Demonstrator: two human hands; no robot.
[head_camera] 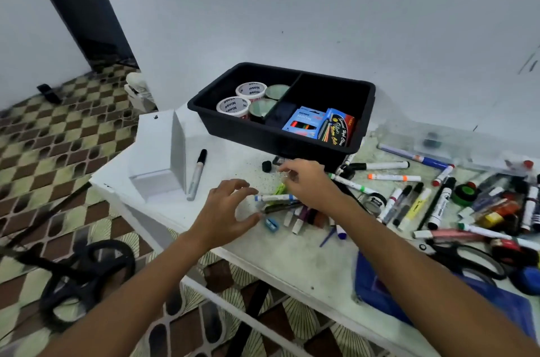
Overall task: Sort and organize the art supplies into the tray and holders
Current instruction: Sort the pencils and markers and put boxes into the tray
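Left hand: the left hand (pixel 226 207) hovers over the near-left part of the white table (pixel 292 263), fingers spread and loosely curved, its grip released and empty, thumb tip near a blue pencil sharpener (pixel 271 224).
Right hand: the right hand (pixel 306 181) reaches over a small heap of markers (pixel 295 212); its fingertips seem to pinch something small and pale, though blur keeps me from telling whether the grip is truly closed on it.
Under the hands: a white marker with blue ends (pixel 276 198) lies crosswise, touching a yellow-green highlighter (pixel 279 190).
Tray: a black divided tray (pixel 263 134) stands at the back of the table; its left compartment holds four tape rolls (pixel 251 91), its right one a blue box of colours (pixel 304 122) and a water colour box (pixel 339 130).
Holder: a white box-shaped holder (pixel 159 158) stands at the left, a grey marker with black cap (pixel 197 174) lying just beside it.
Right side: many loose markers and pens (pixel 409 207) lie scattered, with black scissors (pixel 467 260) nearer the front edge.
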